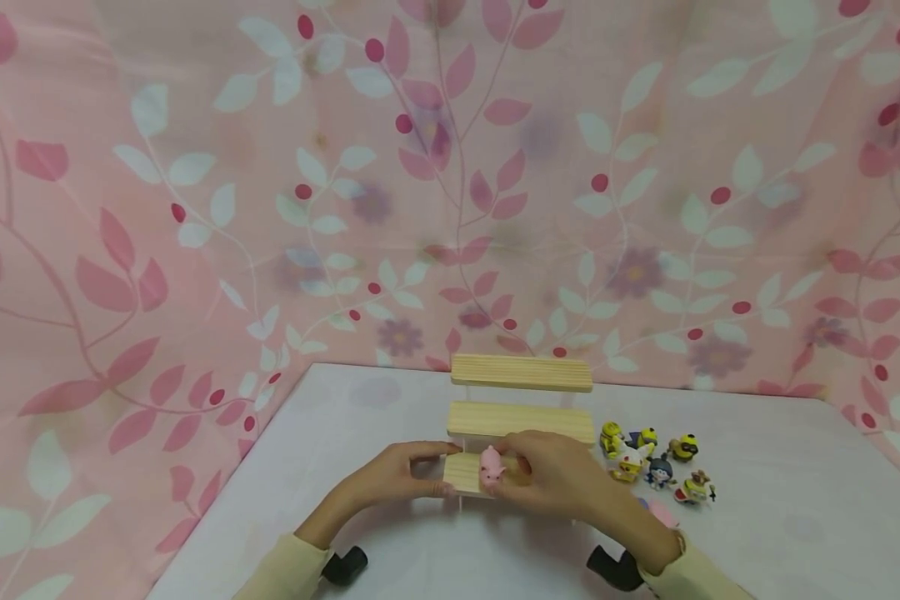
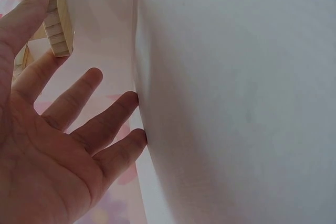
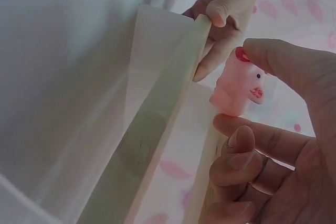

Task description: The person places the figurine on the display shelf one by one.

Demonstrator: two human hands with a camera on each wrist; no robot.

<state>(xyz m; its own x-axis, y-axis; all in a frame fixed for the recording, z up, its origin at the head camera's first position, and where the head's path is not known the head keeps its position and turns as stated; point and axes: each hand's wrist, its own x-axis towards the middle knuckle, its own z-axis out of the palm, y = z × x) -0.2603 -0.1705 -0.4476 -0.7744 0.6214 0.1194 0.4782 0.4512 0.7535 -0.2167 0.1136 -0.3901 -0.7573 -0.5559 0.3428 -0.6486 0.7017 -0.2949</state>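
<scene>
A small pink pig figurine (image 1: pixel 491 468) is pinched between the thumb and index finger of my right hand (image 1: pixel 558 477). It is over the lowest board (image 1: pixel 461 472) of a three-tier wooden display stand; whether it touches the wood I cannot tell. My left hand (image 1: pixel 392 478) grips the left end of that board, thumb on one face and index finger on the other. In the left wrist view, the other fingers of the left hand (image 2: pixel 68 140) are spread beside the board's end (image 2: pixel 59 30). The right wrist view shows the pig (image 3: pixel 233 87) sideways near the board's edge.
The middle board (image 1: pixel 521 419) and top board (image 1: pixel 521 372) rise behind, on pale, see-through supports. Several toy figures, including a yellow-and-white one (image 1: pixel 630 462) and a pink one (image 1: pixel 663 512), stand right of the stand on the white table (image 1: pixel 780 467). Floral cloth (image 1: pixel 450 167) hangs behind.
</scene>
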